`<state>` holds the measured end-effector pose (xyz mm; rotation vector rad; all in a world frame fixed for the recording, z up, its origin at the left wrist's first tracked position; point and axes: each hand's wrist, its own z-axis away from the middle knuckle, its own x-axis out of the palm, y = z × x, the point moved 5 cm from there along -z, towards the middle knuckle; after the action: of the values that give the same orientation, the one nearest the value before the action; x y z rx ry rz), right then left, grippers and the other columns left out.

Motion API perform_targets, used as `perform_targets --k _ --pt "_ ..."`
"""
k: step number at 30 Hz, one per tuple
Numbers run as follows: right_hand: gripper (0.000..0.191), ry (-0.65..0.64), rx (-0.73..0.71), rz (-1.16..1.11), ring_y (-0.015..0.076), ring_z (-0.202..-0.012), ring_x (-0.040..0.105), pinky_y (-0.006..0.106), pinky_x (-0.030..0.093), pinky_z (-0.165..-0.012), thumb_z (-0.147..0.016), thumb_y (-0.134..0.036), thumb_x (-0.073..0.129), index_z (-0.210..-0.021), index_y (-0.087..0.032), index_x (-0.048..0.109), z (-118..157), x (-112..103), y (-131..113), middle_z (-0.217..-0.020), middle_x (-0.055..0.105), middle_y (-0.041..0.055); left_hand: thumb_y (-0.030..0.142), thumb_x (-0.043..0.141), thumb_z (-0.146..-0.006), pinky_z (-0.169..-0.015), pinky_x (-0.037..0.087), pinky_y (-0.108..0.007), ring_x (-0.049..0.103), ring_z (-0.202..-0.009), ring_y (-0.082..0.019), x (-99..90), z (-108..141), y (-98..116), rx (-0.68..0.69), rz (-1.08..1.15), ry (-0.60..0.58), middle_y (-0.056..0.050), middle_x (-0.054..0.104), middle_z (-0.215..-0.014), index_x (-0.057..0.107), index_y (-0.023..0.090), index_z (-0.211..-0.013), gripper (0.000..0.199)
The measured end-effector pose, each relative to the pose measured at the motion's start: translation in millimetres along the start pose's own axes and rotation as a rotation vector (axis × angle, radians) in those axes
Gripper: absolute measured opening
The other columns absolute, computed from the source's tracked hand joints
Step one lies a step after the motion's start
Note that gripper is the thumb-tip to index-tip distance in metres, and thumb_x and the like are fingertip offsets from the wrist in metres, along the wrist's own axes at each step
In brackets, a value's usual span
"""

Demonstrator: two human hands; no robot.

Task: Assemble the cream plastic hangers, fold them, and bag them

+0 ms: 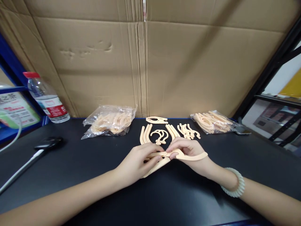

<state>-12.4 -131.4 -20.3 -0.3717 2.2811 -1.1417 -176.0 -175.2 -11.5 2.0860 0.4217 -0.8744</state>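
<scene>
Between my two hands, above the black table, is a partly joined beige folding hanger. My left hand (144, 160) pinches its flat arms (156, 168), one of which slants down toward me. My right hand (190, 149) grips the curved hook (194, 157), which points out to the right. Thumb and fingers of both hands meet near the joint, so how the pieces fit there is partly hidden. Just beyond lie loose hanger arms (146, 135) on the left, more arms (172, 130) on the right, and loose hooks (160, 136) between them.
A folded hanger (162, 120) lies at the back, with more small hooks (188, 130) to its right. Plastic bags of beige parts sit at left (110, 121) and right (211, 121). A bottle (53, 103), a black mouse-like device (48, 142) and a cardboard wall (94, 62) border the table.
</scene>
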Motion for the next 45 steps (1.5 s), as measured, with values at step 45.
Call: perform_targets --k 45 --pt "0.006 0.19 -0.005 0.618 0.018 -0.068 0.06 0.031 0.049 -0.059 -0.089 -0.02 0.05 -0.084 -0.02 0.054 -20 -70 -2 -0.076 0.061 0.0037 0.05 0.064 -0.084 -0.058 0.049 -0.026 0.062 -0.058 -0.015 12.0 -4 -26 -0.396 0.972 -0.105 -0.005 0.066 -0.071 0.062 0.015 -0.097 0.038"
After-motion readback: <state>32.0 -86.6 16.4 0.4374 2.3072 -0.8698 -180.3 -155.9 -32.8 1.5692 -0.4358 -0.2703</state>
